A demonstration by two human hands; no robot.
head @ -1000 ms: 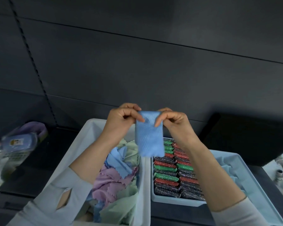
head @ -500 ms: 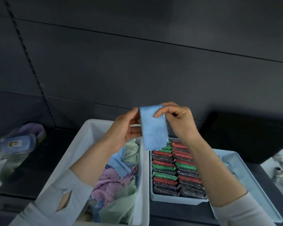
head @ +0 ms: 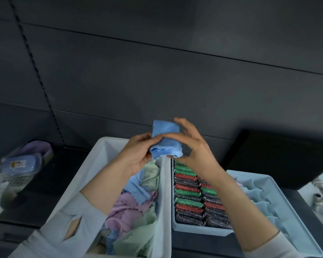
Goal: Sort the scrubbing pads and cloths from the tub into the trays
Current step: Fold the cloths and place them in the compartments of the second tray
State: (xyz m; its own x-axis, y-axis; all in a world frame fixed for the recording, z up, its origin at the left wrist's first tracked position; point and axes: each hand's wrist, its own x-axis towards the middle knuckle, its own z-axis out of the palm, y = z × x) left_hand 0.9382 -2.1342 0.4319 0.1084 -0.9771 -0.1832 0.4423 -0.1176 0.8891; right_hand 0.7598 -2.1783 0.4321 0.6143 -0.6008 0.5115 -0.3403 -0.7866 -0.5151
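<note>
- The blue cloth (head: 165, 141), folded small, is held above the tub (head: 108, 151), over its far right corner.
- Left hand (head: 138, 153) grips it; right hand (head: 192, 146) pinches it, other fingers spread.
- Folding looks nearly done; next, lay it in the cloth tray (head: 287, 202) at right.

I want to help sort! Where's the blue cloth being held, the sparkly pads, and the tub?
blue cloth (head: 165, 144): head view, middle of the folded fabric.
sparkly pads (head: 187, 192): head view, a green pad in the left row.
tub (head: 106, 151): head view, inner left wall.
</note>
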